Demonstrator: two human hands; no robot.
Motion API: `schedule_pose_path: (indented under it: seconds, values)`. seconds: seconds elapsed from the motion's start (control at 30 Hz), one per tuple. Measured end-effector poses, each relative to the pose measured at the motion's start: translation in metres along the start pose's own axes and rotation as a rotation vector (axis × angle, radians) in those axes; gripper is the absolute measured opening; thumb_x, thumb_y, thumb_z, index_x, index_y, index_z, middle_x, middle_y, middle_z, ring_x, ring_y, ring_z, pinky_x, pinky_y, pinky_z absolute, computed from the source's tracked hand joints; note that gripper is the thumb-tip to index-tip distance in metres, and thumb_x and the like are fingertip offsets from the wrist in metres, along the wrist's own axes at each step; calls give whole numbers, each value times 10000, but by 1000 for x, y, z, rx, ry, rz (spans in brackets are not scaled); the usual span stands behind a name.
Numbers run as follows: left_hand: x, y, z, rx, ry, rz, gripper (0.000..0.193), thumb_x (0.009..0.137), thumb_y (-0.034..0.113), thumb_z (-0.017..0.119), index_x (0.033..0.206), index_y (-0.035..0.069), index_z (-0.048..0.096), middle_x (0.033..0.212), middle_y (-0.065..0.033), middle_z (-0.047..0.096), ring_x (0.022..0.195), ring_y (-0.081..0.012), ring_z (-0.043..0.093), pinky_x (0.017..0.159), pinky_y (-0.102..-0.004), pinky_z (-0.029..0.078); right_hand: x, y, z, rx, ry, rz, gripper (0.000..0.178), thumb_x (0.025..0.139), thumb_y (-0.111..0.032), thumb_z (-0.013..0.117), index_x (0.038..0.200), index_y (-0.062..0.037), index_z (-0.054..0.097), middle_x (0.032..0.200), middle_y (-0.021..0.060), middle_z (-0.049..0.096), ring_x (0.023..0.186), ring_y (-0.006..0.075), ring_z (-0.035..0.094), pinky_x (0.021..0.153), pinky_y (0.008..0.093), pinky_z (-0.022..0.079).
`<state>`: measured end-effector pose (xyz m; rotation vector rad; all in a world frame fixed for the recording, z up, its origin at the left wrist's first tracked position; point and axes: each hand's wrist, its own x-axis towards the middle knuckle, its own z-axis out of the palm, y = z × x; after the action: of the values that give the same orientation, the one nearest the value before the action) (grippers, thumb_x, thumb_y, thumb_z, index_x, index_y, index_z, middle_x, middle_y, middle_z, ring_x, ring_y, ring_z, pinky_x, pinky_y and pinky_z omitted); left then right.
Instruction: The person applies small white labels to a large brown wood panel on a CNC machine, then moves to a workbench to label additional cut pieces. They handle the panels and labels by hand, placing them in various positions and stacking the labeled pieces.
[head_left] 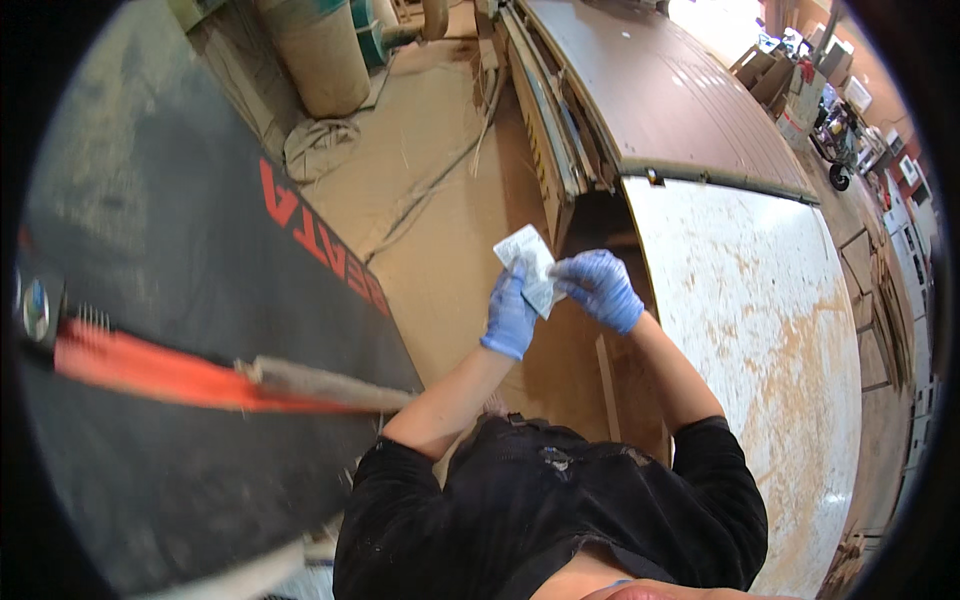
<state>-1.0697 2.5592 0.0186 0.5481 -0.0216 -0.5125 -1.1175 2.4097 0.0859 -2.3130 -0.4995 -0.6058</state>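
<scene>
A small, flat, whitish packet [527,252] with faint printing is held up in front of my body. My left hand [511,318], in a blue glove, grips its lower left side, the thumb lying along its face. Also gloved in blue, my right hand [604,288] is closed at the packet's right edge, fingertips pinched there. A pale greenish part [541,297] shows at the packet's lower end. Whether it is the same piece or a second one, I cannot tell.
A dark board [180,230] with red lettering stands left, a blurred orange bar [160,365] across it. On the right is a white worktop [740,300] with brown dust, behind it stacked brown panels [650,90]. A cable [430,185] crosses the dusty floor [400,130].
</scene>
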Motion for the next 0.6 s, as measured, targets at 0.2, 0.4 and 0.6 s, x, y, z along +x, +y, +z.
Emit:
schedule_pose_path:
  seconds: [0.2,0.4,0.6]
  values:
    - [110,42,-33,78,67,-108,351,929,289,478,1214,84,484,1127,-97,581,1024,-263,575,897,-455,475,78,79,38,124,-45,156,74,754,-118,667,818,-84,654,725,105,648,650,272,638,599,323,504]
    - [262,61,-65,76,189,-80,349,914,318,512,1182,96,506,1092,-79,593,988,-241,584,873,-406,482,150,197,74,286,-58,208,106,736,-124,693,821,-76,653,1004,112,626,939,268,599,818,351,476]
    - [431,117,-71,93,264,20,329,892,296,553,1149,92,527,1063,-61,607,958,-220,589,854,-395,489,281,313,58,391,-70,206,109,719,-64,687,814,-89,640,1074,90,596,1030,259,536,906,368,426]
